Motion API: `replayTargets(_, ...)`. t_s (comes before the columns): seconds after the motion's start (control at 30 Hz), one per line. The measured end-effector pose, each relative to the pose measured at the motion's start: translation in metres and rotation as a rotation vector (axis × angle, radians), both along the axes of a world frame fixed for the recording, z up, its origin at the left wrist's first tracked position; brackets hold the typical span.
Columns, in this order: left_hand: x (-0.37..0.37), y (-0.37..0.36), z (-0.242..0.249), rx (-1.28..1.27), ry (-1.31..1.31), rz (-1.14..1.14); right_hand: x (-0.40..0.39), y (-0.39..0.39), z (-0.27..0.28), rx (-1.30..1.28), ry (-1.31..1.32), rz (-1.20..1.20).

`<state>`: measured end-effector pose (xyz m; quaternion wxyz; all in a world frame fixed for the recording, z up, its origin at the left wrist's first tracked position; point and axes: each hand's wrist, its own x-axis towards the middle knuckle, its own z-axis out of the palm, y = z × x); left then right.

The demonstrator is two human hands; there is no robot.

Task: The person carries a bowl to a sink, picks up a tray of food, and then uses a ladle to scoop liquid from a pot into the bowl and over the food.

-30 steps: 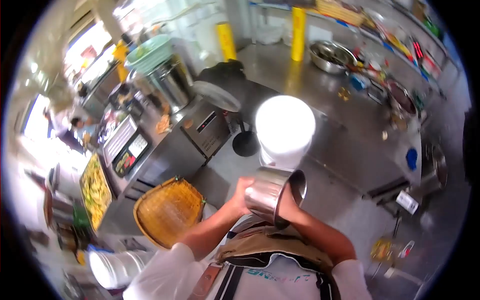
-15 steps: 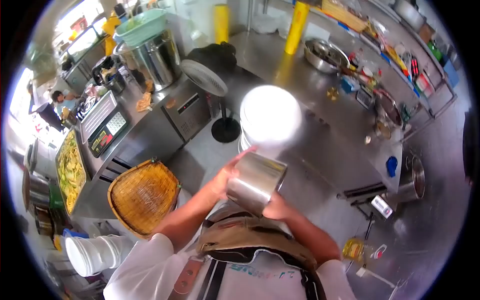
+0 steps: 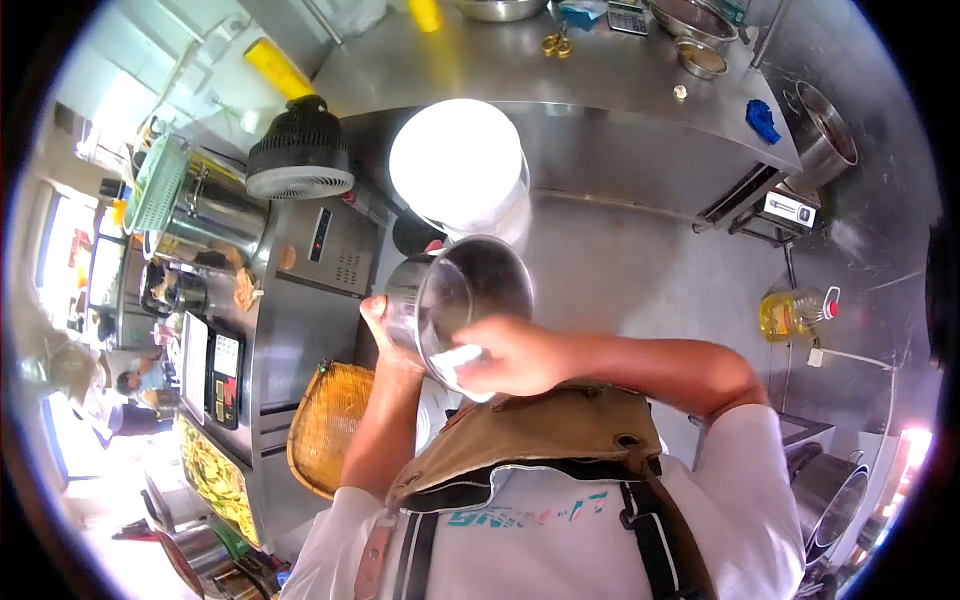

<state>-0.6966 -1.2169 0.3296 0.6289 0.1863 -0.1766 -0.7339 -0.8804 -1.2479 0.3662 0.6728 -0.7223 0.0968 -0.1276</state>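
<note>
Pot (image 3: 490, 275) rim between hands (image 3: 515, 357), open floor (image 3: 640, 265) rightward

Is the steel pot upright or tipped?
Tipped: the steel pot leans with its mouth toward the right, its outer wall showing on the left, where the left hand grips it.

Pretty clearly a working kitchen, more restaurant than home. Going by the white bucket (image 3: 455, 160): past it, a long steel counter (image 3: 640, 82) with metal bowls (image 3: 702, 58) and a calculator (image 3: 628, 18); left of it, a big stockpot (image 3: 222, 215) and a digital scale (image 3: 212, 375); right of it, a clear jug of yellow liquid (image 3: 785, 315) and a deep metal pot (image 3: 825, 130). Farther left of it, yellow-green food (image 3: 215, 480), probably veg, too small to swear to.
</note>
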Motion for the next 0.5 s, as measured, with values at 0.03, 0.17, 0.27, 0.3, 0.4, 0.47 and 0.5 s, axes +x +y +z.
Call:
replayTargets(0.03,0.001,-0.002,-0.022,-0.064,0.266,-0.085,0.006,0.004,0.008,0.111,-0.092,-0.184)
replayTargets(0.17,-0.026,-0.014,-0.026,0.086,0.177,0.083,0.007,-0.028,0.003,-0.447,-0.404,-0.866)
replayTargets(0.27,-0.064,-0.007,0.019,0.296,-0.961,0.151,-0.02,-0.062,-0.015,-0.832,-0.079,-0.972)
replayTargets(0.3,-0.064,-0.006,0.016,0.333,-0.943,0.153,-0.031,-0.062,-0.019,-0.875,0.092,-0.927)
replayTargets(0.4,-0.057,0.003,0.002,0.33,0.05,0.165,-0.056,-0.067,-0.048,-0.789,0.347,-0.744)
replayTargets(0.47,-0.049,0.005,-0.01,0.356,-0.158,0.246,-0.067,-0.083,-0.066,-0.365,0.232,-0.575)
replayTargets(0.5,-0.044,0.009,-0.01,0.406,-0.075,0.323,-0.069,-0.094,-0.079,-0.103,0.189,-0.551)
